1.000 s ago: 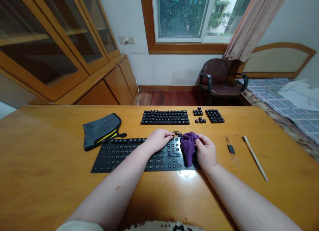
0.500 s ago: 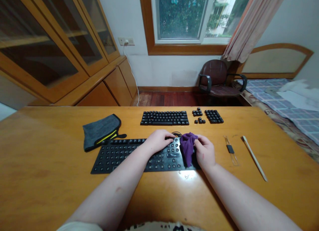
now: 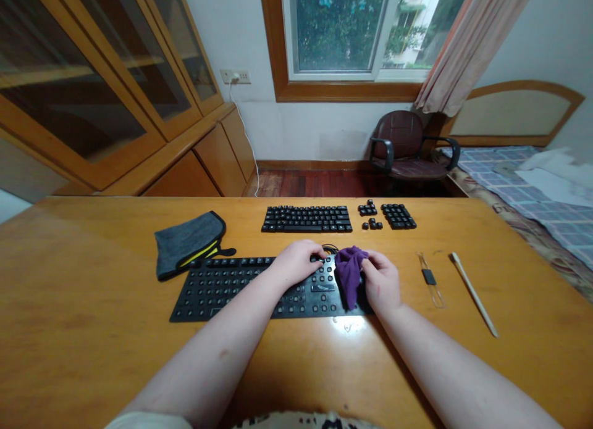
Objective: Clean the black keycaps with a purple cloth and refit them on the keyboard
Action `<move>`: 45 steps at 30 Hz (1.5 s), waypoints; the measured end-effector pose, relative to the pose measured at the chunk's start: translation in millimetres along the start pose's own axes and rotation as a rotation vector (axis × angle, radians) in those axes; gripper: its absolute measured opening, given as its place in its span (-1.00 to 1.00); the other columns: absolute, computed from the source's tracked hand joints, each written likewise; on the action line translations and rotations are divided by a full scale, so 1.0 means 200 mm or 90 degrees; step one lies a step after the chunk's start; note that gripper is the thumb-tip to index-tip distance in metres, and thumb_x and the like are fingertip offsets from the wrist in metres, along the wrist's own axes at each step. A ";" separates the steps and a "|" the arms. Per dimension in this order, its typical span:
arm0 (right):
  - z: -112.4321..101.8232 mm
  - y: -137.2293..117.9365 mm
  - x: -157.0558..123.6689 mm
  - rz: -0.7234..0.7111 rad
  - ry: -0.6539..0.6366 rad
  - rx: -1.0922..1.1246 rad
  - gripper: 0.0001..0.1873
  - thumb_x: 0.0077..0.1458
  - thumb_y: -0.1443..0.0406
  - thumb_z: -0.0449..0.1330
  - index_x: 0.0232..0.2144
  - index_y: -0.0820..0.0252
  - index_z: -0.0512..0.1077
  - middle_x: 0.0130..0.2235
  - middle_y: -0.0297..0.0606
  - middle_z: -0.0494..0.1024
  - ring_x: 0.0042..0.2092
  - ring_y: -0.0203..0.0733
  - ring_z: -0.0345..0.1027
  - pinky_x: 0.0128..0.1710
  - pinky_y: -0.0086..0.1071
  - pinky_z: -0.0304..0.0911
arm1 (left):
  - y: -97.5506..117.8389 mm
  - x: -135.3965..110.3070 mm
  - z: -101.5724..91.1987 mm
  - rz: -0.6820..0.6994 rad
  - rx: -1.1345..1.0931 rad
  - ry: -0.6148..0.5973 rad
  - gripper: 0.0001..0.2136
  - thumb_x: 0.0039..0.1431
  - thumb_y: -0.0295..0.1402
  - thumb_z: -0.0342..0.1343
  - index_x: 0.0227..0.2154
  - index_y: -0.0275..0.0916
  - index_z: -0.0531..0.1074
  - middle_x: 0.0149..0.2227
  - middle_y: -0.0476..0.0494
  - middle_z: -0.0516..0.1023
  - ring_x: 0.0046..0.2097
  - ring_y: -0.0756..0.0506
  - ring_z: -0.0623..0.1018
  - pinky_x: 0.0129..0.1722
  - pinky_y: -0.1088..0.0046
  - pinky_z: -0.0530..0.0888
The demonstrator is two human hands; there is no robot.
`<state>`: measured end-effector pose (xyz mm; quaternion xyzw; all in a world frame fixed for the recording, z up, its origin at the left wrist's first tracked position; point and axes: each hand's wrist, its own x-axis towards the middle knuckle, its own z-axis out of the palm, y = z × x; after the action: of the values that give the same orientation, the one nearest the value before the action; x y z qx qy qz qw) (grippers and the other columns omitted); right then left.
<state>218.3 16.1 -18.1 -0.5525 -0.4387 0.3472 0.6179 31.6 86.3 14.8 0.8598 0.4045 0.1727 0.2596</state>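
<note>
A black keyboard base [image 3: 222,287] with its keycaps removed lies on the wooden table [image 3: 83,293] in front of me. My left hand [image 3: 296,262] rests palm down on the upper middle of the base, fingers curled over its top edge. My right hand [image 3: 380,281] is closed on a crumpled purple cloth [image 3: 349,271], pressing it onto the right end of the base. A black cable loop [image 3: 330,249] shows just behind the base, between my hands.
Removed keycaps [image 3: 306,219] lie in keyboard order further back, with smaller groups [image 3: 398,216] to their right. A folded grey cloth with yellow trim [image 3: 188,244] sits at the left. A wire keycap puller [image 3: 430,278] and a pale stick [image 3: 473,293] lie at the right. A chair [image 3: 407,148] stands beyond.
The purple cloth and my right hand shifted slightly left and back over the right end of the base. My left hand has stayed in place.
</note>
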 end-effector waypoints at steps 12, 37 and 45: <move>0.00 0.00 0.00 0.001 -0.002 0.000 -0.86 -0.08 0.28 0.15 -0.44 0.21 0.47 -0.39 -0.25 0.54 -0.30 -0.14 0.39 -0.21 -0.27 0.27 | 0.02 -0.01 -0.02 -0.006 0.040 -0.021 -0.76 -0.01 -0.35 0.09 -0.23 -0.10 0.48 -0.21 -0.04 0.55 -0.16 -0.11 0.48 -0.14 0.39 0.36; 0.00 0.01 0.00 0.000 -0.024 0.004 -0.89 -0.07 0.32 0.15 -0.44 0.20 0.47 -0.39 -0.28 0.55 -0.30 -0.17 0.39 -0.22 -0.32 0.25 | 0.02 -0.01 0.00 -0.039 0.018 -0.013 -0.63 -0.01 -0.35 0.09 -0.08 -0.01 0.37 -0.27 0.03 0.54 -0.20 -0.10 0.49 -0.18 0.40 0.37; 0.01 -0.01 -0.01 -0.011 -0.030 0.005 -0.89 -0.07 0.33 0.15 -0.45 0.19 0.48 -0.40 -0.29 0.55 -0.32 -0.18 0.39 -0.23 -0.34 0.26 | 0.04 -0.02 -0.09 -0.060 0.070 -0.004 -0.70 0.04 -0.28 0.05 -0.13 -0.13 0.41 -0.14 -0.08 0.49 -0.16 -0.10 0.47 -0.15 0.42 0.38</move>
<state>216.7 15.5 -16.7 -0.5380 -0.4564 0.3565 0.6124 25.2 84.6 34.9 0.8531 0.4527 0.1351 0.2215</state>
